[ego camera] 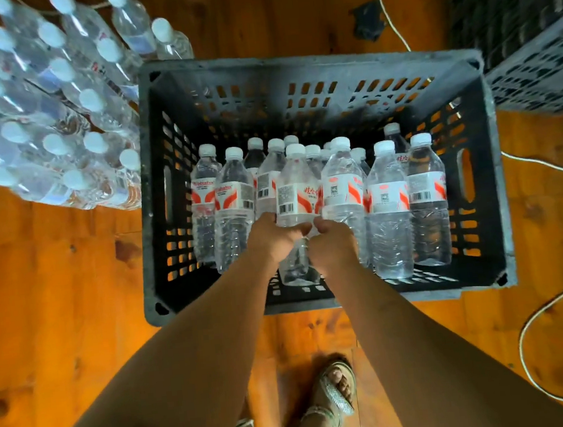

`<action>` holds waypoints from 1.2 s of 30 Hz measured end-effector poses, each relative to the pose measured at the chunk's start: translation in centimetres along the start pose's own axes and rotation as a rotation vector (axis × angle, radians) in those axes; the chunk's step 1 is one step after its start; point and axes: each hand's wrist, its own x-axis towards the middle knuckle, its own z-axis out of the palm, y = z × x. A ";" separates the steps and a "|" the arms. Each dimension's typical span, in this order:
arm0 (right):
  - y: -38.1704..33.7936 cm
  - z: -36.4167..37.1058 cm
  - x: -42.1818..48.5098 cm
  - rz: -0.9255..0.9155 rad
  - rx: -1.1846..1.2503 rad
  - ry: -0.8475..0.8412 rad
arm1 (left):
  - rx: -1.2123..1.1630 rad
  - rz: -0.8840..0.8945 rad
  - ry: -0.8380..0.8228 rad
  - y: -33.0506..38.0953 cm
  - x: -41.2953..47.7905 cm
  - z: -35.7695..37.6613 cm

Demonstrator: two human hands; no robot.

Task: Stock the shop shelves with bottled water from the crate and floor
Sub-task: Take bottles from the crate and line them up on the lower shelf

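Curled fingers [298,229] of the left hand [274,240] wrap the front bottle [294,191] just below its label; the right hand [333,248] curls round the same bottle from the other side. It stands upright in the black crate [311,69] among other bottles [389,203]. Full and thin-walled, it will likely be weighty and dent under squeezing (slippery too, perhaps), so the ribbed waist seems the best hold.
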 end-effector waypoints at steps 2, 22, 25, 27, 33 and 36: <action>0.1 0.1 -0.5 -0.031 0.042 -0.020 | -0.051 0.027 -0.039 -0.5 -0.1 -0.5; -14.9 -5.5 -25.3 -0.448 0.160 -0.440 | -0.517 0.276 -0.237 7.4 -23.4 -19.1; -17.5 -6.1 -30.2 -0.549 0.081 -0.431 | -0.518 0.334 -0.147 9.1 -28.3 -21.9; -18.8 -6.5 -33.5 -0.628 0.027 -0.451 | -0.562 0.377 -0.089 9.6 -31.7 -23.5; -21.3 -6.1 -44.1 -0.831 -0.125 -0.575 | -0.662 0.432 0.139 8.6 -43.2 -27.6; -21.8 -4.8 -49.5 -0.941 -0.195 -0.650 | -0.736 0.471 0.264 7.2 -49.1 -29.6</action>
